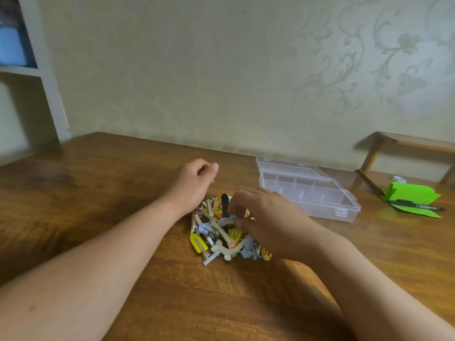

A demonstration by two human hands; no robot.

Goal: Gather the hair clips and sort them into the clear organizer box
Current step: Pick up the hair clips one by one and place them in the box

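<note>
- Leftward, left hand [194,183] loosely curled, holding nothing, just beyond the heap.
- Centre: hair clips [216,242] heaped on counter [98,193].
- Over the heap, right hand [266,225] pinching grey-blue clip [227,221].
- Farther right, clear organizer box [307,193], lid open, near the heap.

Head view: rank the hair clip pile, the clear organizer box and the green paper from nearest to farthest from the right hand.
1. Hair clip pile: directly under the right hand, which pinches a grey clip in it.
2. Clear organizer box: beyond the hand, to the right.
3. Green paper: far right, past the box.
</note>
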